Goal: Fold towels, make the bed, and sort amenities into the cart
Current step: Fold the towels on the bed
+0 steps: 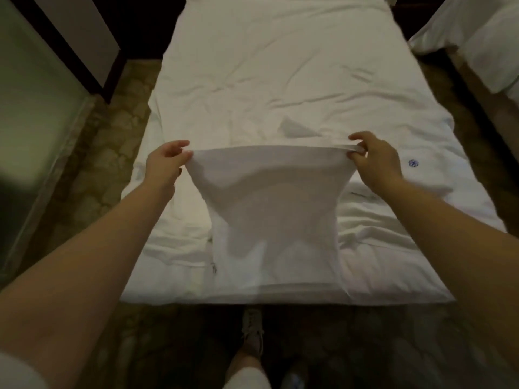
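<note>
Two hands: the left hand (pixel 165 161) and the right hand (pixel 376 158), both pinching one white cloth (pixel 269 214). Two beds: one bed (pixel 280 66) straight ahead under the cloth, and a second bed (pixel 483 37) at the right edge, only its corner in view. One blue logo (pixel 413 163) on the near bed's cover. One shoe (pixel 252 329) shows plainly; a blurred shape near it is too unclear to count. One glass panel (pixel 33 108) at left.

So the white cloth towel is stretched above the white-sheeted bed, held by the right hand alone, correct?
No: both hands hold it. The left hand and the right hand each grip a top corner of the white cloth towel above the white-sheeted bed, as the head view shows.
</note>
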`<action>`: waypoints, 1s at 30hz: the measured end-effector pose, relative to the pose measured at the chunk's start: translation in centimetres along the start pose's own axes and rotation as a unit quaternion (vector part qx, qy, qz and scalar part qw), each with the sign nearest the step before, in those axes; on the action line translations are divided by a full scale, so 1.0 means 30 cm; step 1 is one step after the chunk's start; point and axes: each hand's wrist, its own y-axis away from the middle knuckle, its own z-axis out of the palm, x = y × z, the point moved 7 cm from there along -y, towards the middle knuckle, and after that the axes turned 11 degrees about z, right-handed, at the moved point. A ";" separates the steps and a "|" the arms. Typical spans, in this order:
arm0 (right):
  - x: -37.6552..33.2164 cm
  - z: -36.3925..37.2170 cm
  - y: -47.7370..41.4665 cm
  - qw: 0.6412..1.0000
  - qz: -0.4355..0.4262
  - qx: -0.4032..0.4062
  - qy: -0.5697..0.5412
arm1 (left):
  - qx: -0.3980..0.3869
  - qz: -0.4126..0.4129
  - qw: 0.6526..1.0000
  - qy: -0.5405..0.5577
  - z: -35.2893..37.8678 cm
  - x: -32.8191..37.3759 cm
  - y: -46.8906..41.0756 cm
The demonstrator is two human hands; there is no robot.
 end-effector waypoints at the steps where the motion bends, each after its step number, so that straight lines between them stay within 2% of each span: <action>1: 0.039 0.038 0.017 1.000 0.003 -0.006 0.028 | -0.004 -0.007 1.000 -0.012 0.009 -0.042 0.025; 5: 0.263 0.222 0.150 0.992 0.021 -0.070 0.099 | -0.036 -0.041 0.995 -0.081 0.025 -0.278 0.183; 9: 0.454 0.390 0.310 0.985 0.071 -0.135 0.079 | -0.119 -0.103 0.976 -0.153 0.069 -0.572 0.355; 11: 0.547 0.482 0.375 0.977 0.111 -0.170 0.070 | -0.128 -0.144 0.969 -0.155 0.084 -0.718 0.426; 14: 0.661 0.586 0.434 0.966 0.176 -0.181 0.049 | -0.085 -0.197 0.968 -0.128 0.095 -0.872 0.481; 18: 0.700 0.621 0.459 0.965 0.220 -0.143 0.023 | 0.038 -0.251 0.967 0.007 0.080 -0.965 0.495; 20: 0.698 0.618 0.466 0.964 0.229 -0.134 0.004 | 0.074 -0.267 0.959 0.056 0.075 -0.971 0.508; 25: 0.681 0.592 0.480 0.951 0.269 -0.117 -0.094 | 0.086 -0.293 0.949 0.081 0.120 -0.953 0.522; 30: 0.700 0.572 0.456 0.930 0.324 -0.062 -0.163 | 0.084 -0.340 0.921 0.170 0.181 -0.937 0.534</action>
